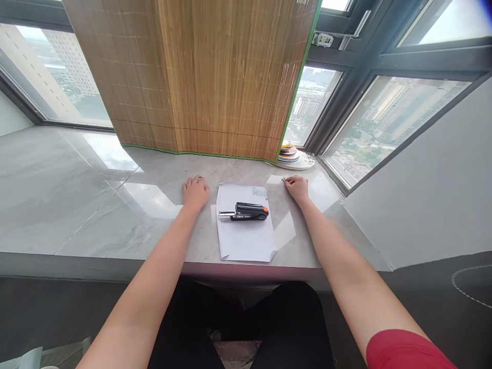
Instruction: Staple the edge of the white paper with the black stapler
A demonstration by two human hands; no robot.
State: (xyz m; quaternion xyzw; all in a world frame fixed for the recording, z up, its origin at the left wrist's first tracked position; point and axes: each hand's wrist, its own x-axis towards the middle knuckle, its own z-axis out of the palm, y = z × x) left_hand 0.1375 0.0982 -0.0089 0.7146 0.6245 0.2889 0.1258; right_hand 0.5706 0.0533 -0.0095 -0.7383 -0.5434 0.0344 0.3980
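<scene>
A black stapler (249, 211) with an orange end lies on a stack of white paper (246, 241). Its metal tray sticks out to the left. To the left of the paper, my left hand (196, 193) rests on the stone sill with fingers apart. A small dark piece (200, 177) shows by its fingertips, too small to make out. On the other side of the paper, my right hand (296, 188) is closed in a pinch on a small silvery strip of staples (283, 179), just above or touching the sill; I cannot tell which.
A bamboo blind (215, 77) with green edging hangs down to the back of the sill (115, 220). Stacked plates (295, 160) stand in the right back corner beside the window frame (330, 110). A white wall (415, 179) bounds the right side.
</scene>
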